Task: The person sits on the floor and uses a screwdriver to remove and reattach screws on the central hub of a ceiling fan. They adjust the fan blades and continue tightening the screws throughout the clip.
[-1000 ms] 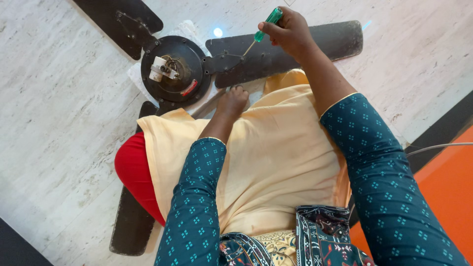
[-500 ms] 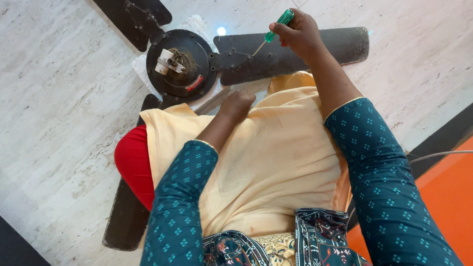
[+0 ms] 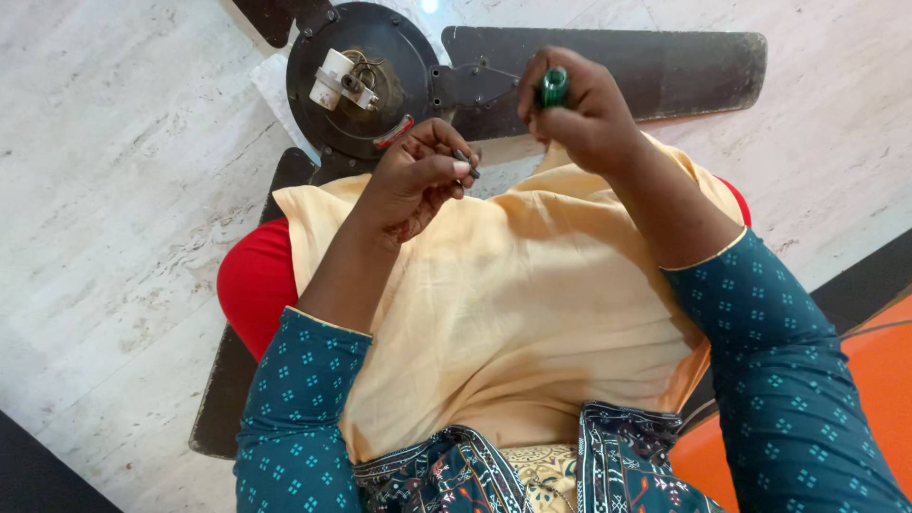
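R hand (image 3: 591, 119) clenched on green screwdriver (image 3: 553, 86), now lifted off ceiling fan motor hub (image 3: 359, 78) on marble floor (image 3: 114, 190); L hand (image 3: 418, 176) pinches small dark screw (image 3: 467, 161). Screw looks out.

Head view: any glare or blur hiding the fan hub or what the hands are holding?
Head view: sharp, evenly lit; one glare spot on the floor beyond the fan hub; right hand hides the green screwdriver shaft; left hand pinches something too small to identify.

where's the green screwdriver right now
In the head view, the green-handled screwdriver is gripped in the right hand, upper centre, above the dark ceiling fan blade.
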